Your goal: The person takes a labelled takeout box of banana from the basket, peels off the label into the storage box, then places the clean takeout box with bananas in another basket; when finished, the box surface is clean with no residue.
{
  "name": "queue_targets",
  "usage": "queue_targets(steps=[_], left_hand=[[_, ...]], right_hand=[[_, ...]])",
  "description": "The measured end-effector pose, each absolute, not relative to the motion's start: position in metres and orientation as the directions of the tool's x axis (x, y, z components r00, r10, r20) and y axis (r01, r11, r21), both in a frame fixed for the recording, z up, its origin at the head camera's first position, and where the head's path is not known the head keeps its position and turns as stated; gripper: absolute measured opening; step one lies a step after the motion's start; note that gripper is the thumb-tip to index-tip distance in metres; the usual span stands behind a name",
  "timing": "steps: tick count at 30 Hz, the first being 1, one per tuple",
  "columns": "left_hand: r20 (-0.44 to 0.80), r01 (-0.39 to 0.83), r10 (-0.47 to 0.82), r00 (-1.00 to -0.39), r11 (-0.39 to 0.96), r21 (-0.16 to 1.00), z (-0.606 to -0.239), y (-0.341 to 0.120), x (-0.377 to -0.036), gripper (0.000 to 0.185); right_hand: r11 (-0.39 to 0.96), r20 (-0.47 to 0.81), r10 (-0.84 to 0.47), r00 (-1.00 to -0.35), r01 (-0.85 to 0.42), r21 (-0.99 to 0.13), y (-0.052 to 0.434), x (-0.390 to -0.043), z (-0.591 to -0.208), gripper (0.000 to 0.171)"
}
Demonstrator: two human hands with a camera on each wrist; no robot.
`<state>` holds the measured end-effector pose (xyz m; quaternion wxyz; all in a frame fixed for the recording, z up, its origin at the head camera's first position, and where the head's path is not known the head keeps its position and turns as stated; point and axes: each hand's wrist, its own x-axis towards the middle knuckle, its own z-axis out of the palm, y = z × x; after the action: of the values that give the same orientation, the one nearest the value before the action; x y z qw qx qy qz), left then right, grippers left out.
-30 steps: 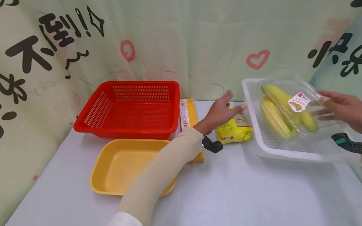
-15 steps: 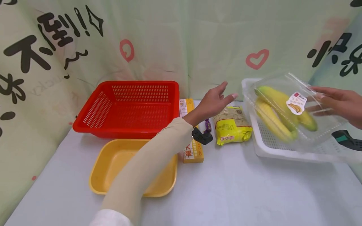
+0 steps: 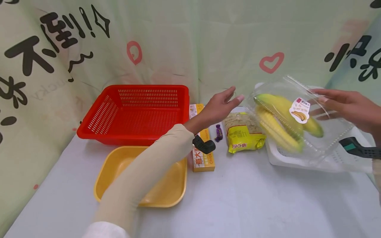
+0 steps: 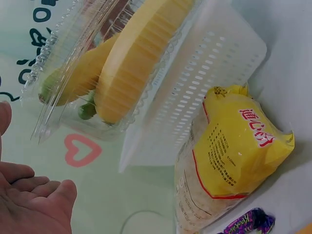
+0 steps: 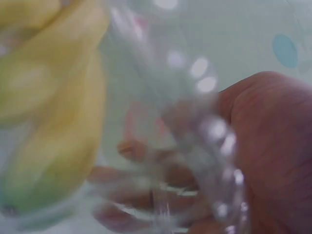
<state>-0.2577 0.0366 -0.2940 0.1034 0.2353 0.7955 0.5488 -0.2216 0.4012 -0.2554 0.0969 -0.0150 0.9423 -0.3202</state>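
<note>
Gripping the clear clamshell of corn with your right hand, fingers curled round its far edge, you are holding it tilted above the white basket. Your left hand is hovering just beside it, fingers spread and empty, above the yellow packet on the table.

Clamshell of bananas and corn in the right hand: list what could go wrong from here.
1. The right hand holds the clear clamshell by one edge only, tilted above the white basket; it could slip or pop open.
2. The left hand is open and not touching it, so a handover might fumble.
3. The yellow packet and small purple candy lie below and could get knocked.
</note>
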Motion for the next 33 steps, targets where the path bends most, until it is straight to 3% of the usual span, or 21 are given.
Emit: queue_targets(steps=[21, 33], left_hand=[[0.075, 0.248, 0.494, -0.866, 0.295, 0.923, -0.285, 0.004, -0.244, 0.073], [0.026, 0.264, 0.601, -0.799, 0.31, 0.913, -0.286, -0.015, -0.229, 0.068]], right_hand=[[0.729, -0.051, -0.291, -0.955, -0.187, -0.658, 0.343, -0.21, -0.246, 0.046], [0.644, 0.015, -0.446, -0.895, -0.332, -0.689, 0.326, -0.206, -0.25, 0.043]])
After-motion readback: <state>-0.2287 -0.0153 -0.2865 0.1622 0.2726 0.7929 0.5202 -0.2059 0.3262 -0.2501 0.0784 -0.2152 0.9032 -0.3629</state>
